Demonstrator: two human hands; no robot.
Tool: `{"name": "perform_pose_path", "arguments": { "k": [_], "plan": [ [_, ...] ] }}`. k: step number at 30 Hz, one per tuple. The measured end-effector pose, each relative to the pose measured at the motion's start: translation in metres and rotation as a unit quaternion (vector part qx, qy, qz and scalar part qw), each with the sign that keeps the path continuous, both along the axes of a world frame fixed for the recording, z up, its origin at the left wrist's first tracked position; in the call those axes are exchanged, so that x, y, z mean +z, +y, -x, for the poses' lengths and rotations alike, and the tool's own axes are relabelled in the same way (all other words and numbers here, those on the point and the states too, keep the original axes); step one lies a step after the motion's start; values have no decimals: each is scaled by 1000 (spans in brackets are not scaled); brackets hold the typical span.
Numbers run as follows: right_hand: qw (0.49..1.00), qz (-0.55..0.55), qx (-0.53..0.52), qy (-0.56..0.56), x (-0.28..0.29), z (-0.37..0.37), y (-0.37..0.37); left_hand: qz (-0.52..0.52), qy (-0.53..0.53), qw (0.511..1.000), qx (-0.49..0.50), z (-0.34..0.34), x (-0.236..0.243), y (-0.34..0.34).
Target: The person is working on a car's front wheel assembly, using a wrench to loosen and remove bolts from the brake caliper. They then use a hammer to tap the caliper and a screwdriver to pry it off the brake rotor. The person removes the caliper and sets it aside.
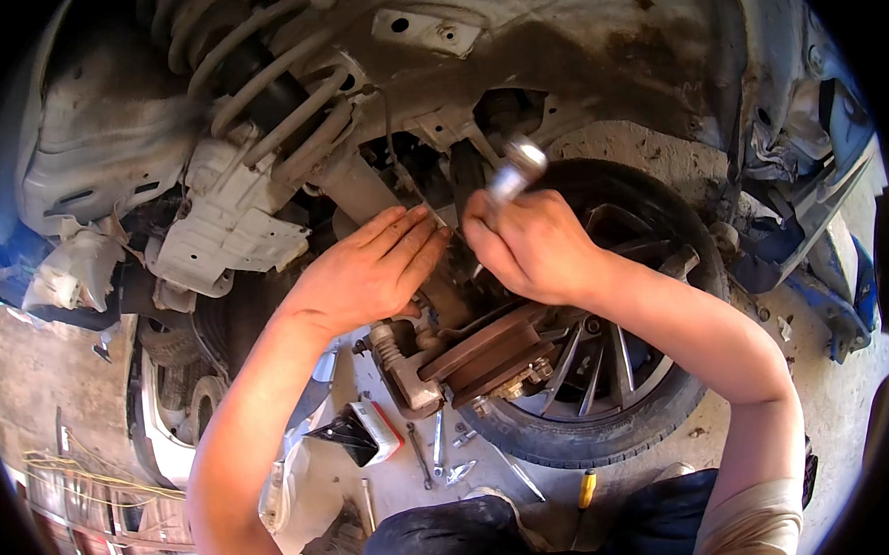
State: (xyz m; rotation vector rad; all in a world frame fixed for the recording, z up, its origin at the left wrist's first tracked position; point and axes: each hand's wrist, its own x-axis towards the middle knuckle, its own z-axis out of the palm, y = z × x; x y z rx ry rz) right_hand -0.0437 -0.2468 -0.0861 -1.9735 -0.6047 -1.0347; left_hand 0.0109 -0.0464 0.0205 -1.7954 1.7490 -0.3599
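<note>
My right hand is closed in a fist around a shiny chrome ratchet, whose rounded head sticks up above the fingers, slightly blurred. Beside it on the left, my left hand lies with fingers stretched out, palm down, over the lower end of the strut. What lies under that palm is hidden. Below both hands are the rusty brake disc and the brake caliper. The coil spring rises at the upper left.
A wheel with its tyre lies on the floor behind the disc. Wrenches, a yellow-handled screwdriver and an open white box are near my knees. The wheel arch spans overhead; loose body panels hang at right.
</note>
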Motion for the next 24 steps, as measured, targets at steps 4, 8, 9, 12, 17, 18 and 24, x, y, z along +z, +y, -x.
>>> {"name": "perform_pose_path", "arguments": {
  "k": [4, 8, 9, 12, 17, 18, 24],
  "plan": [
    [994, -19, -33, 106, 17, -22, 16, 11, 1, 1000, 19, 3, -1, 2],
    [986, -34, -67, 151, 17, -54, 25, 19, 13, 999, 32, 5, -1, 1],
    [980, -35, -70, 185, 16, -62, 25, 25, 14, 999, 30, 5, -1, 0],
    [953, -37, -79, 290, 13, -77, 29, 32, 21, 999, 30, 4, -3, 1],
    [965, -42, -69, 249, 12, -73, 31, 36, 35, 998, 46, 4, -3, 0],
    [968, -47, -61, 240, 14, -66, 27, 38, 35, 998, 48, 4, -4, -1],
    [989, 75, 85, -92, -18, 21, -6, 54, 54, 995, 66, 9, -5, 1]
  ]
}}
